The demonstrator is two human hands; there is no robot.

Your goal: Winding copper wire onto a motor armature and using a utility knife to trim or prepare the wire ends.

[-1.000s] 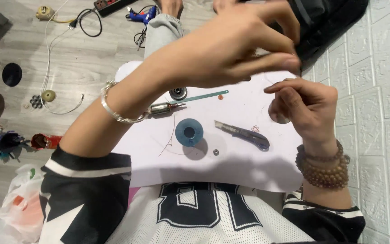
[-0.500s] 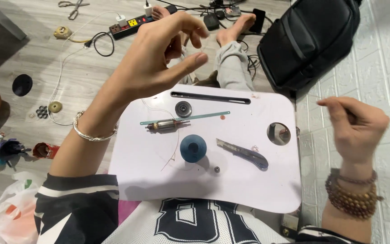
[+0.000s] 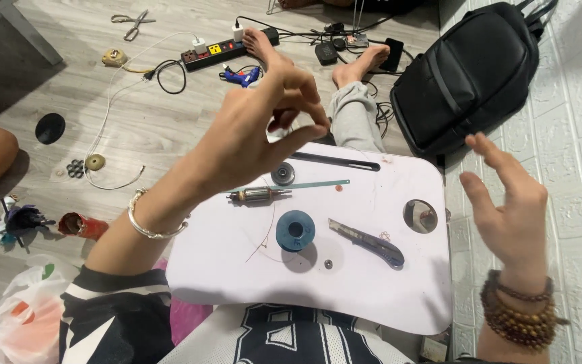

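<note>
With the blue wire spool (image 3: 296,230) at the middle of the white lap desk (image 3: 399,296), I hold my left hand (image 3: 264,128) pinched above it, seemingly on fine wire, and my right hand (image 3: 510,212) spread empty, best keeping tension even.

lap tray (image 3: 385,296): smooth matt white plastic
spool (image 3: 296,230): blue plastic, on the lap tray
utility knife (image 3: 366,243): dark plastic and metal, right of the spool
motor rotor (image 3: 259,195): copper and steel
backpack (image 3: 469,77): black cloth, beyond the lap tray
floor (image 3: 69,81): grey wood grain
</note>
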